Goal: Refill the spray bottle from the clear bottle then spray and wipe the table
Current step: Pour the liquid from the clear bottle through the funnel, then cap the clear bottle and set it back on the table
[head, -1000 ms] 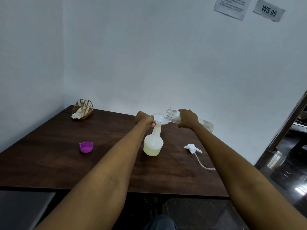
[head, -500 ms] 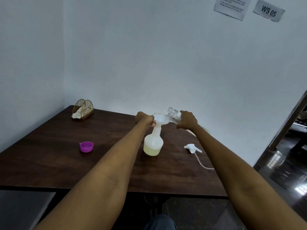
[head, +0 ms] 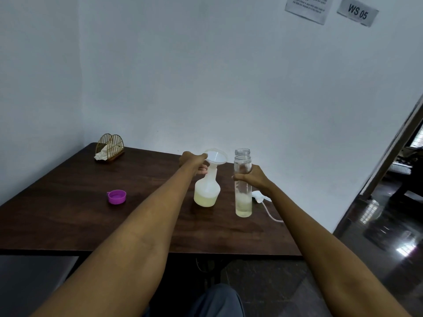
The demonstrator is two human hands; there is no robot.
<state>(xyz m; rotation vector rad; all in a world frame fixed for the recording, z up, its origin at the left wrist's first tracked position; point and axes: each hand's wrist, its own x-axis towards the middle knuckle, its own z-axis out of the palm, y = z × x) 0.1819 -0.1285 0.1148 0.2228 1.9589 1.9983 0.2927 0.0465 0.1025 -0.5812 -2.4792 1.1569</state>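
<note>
On the dark wooden table (head: 68,216) the spray bottle (head: 207,191) stands upright with a white funnel (head: 216,159) in its neck, where the left hand (head: 194,162) curls its fingers. Just beside it, the right hand (head: 254,177) grips the upright clear bottle (head: 243,202), pale liquid at its bottom. The spray head (head: 259,196) lies behind; a purple cap (head: 117,197) sits well left.
</note>
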